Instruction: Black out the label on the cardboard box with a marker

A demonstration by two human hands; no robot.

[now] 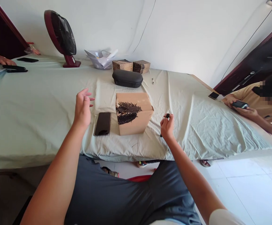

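Note:
A cardboard box (136, 128) stands on the cloth-covered table in front of me, with dense black scribbles across its left part. To the left of the box, my left hand (82, 107) is raised with its fingers apart and nothing in them. My right hand (167, 126) is closed around a slim black marker pen (167, 115), whose ends show above and below the fist. It is apart from the box, on its right. Between the box and my left forearm lies a dark smartphone (102, 124), face up.
Behind the box sit a black zip case (127, 78), two smaller boxes (141, 66), a plastic basket of papers (100, 62) and a fan (64, 37). A small pen (153, 81) lies at the back. One person's hand (7, 61) rests far left; another person (267, 115) holds a device at right.

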